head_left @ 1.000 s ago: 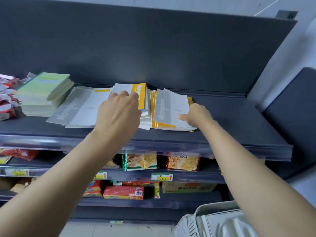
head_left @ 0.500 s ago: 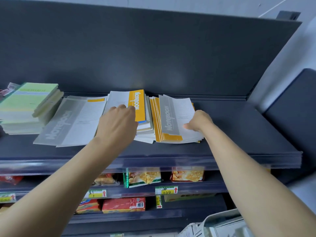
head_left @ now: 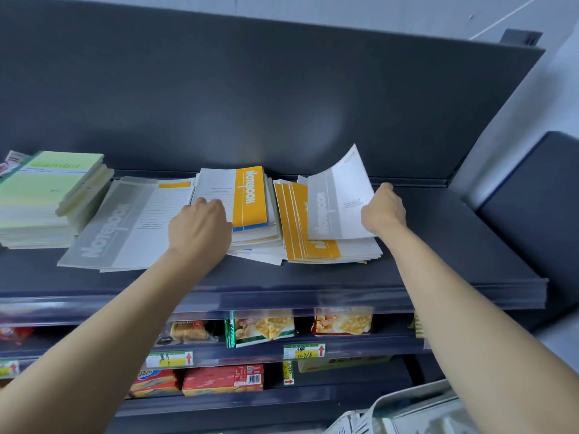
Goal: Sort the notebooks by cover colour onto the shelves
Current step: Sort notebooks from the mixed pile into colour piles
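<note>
Two hands: well apart, both at the notebooks on the dark grey metal top shelf (head_left: 454,264).
Right hand (head_left: 383,211): pinches the right edge of a grey-banded white notebook (head_left: 340,195), which is raised and bowed above the pile of yellow-banded notebooks (head_left: 308,245).
Left hand (head_left: 200,228): knuckles up on the middle pile topped by a yellow-banded cover (head_left: 249,195); whether it pinches or only presses cannot be told from behind.
Step in hand, as judged: pulling the stray grey cover off the yellow pile, likely for the flat grey-covered notebooks (head_left: 125,223) to the left.
Method advised: lift fully clear before moving sideways so the fanned yellow covers below are not dragged; support the limp cover; hold the middle pile down while passing over it.
Count, notebooks: four piles, including one stack of pale green notebooks (head_left: 47,195) at far left, plus one notebook in the air.
Count, other: three snack packets (head_left: 263,327) on the shelf below; two red boxes (head_left: 222,379) lower.
</note>
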{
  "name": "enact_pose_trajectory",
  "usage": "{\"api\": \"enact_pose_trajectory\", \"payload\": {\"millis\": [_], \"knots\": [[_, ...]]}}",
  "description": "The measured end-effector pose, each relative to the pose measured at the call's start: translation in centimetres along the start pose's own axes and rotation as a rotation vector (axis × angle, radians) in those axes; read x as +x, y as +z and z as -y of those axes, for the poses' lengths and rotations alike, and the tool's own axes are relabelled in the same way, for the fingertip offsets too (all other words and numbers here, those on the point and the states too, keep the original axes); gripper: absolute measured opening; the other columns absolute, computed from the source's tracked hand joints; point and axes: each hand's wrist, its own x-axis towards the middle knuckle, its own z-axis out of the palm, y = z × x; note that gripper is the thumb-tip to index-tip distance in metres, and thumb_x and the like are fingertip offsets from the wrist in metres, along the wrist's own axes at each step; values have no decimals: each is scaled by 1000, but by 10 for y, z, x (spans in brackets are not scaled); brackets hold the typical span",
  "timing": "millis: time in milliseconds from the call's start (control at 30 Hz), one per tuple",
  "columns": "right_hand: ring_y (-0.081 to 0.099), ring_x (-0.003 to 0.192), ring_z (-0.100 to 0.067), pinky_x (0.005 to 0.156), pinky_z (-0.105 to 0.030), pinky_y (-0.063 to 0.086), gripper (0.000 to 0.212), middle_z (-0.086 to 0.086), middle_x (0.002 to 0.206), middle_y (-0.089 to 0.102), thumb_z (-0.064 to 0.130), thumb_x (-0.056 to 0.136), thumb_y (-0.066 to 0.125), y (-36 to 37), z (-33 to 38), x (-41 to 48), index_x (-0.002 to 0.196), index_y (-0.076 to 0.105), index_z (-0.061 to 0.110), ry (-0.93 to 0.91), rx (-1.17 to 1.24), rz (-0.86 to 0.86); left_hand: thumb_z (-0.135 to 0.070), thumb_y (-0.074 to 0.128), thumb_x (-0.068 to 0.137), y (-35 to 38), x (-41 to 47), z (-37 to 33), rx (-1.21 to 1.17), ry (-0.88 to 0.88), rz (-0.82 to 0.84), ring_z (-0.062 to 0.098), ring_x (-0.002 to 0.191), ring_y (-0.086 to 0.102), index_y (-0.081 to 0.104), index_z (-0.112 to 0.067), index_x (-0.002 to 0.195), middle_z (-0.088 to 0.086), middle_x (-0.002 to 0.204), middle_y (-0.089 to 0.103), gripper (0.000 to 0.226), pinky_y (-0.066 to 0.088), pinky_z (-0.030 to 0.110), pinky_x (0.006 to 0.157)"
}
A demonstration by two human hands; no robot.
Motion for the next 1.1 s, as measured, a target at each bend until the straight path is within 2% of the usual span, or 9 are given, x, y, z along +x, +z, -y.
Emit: {"api": "enact_pose_trajectory", "payload": {"millis": [67, 200, 400, 667, 767, 833, 967, 1033, 1100], "knots": [[50, 85, -29, 64, -36, 40, 32, -14, 103, 50, -6, 89, 40, -9, 8, -2, 120, 37, 2, -33, 117, -54, -28, 49, 96, 6, 7, 5, -14, -55, 10, 36, 101, 50, 51, -3, 107, 17, 113, 51, 28, 35, 37, 71], [49, 84, -27, 65, -36, 42, 20, -9, 98, 49, -5, 88, 36, -25, 17, -4, 101, 31, 10, -67, 285, -184, -37, 51, 95, 18, 19, 11, 1, -123, 46, 35, 109, 46, 50, -1, 115, 18, 117, 50, 41, 38, 39, 78], [49, 83, -24, 61, -33, 40, 18, -4, 96, 49, -4, 88, 34, -37, 16, -4, 100, 34, 10, -69, 347, -236, -48, 55, 91, 26, 39, 16, -3, -208, 96, 36, 113, 42, 52, -1, 115, 21, 120, 52, 52, 40, 41, 85], [48, 83, -25, 54, -28, 38, 17, -5, 98, 48, -4, 89, 36, -31, 18, -3, 99, 33, 9, -82, 318, -189, -46, 54, 92, 22, 45, 10, -31, -188, 168, 35, 117, 39, 53, -2, 119, 21, 124, 47, 52, 38, 42, 91], [49, 85, -26, 62, -33, 41, 18, -6, 98, 48, -4, 88, 36, -32, 14, -2, 100, 34, 9, -53, 307, -183, -39, 56, 92, 18, 40, -5, -66, -109, 87, 35, 113, 43, 54, -3, 118, 19, 122, 47, 45, 39, 41, 89], [49, 84, -26, 61, -33, 41, 19, -6, 97, 48, -5, 87, 35, -33, 10, -2, 99, 34, 9, -28, 309, -202, -35, 57, 92, 17, 32, -28, -214, -7, 57, 31, 104, 50, 55, -4, 116, 15, 116, 51, 39, 42, 39, 83], [49, 83, -25, 57, -32, 40, 19, -6, 97, 49, -5, 87, 35, -42, 0, -2, 99, 34, 9, -26, 307, -230, -46, 58, 90, 24, 14, -81, -349, 117, 271, 18, 71, 56, 55, -9, 82, 5, 82, 60, 38, 44, 28, 60], [49, 83, -25, 59, -33, 41, 20, -6, 97, 49, -5, 87, 36, -48, -4, -3, 100, 34, 9, -30, 292, -233, -51, 59, 87, 31, 11, -98, -235, 145, 311, 19, 79, 57, 53, -9, 78, 5, 86, 60, 43, 46, 29, 67], [49, 83, -25, 62, -35, 44, 20, -6, 96, 49, -5, 88, 36, -53, -8, -3, 101, 35, 9, -29, 277, -240, -55, 59, 85, 38, 10, -108, -76, 161, 284, 24, 99, 54, 57, -8, 96, 9, 102, 60, 48, 44, 32, 79]]}}
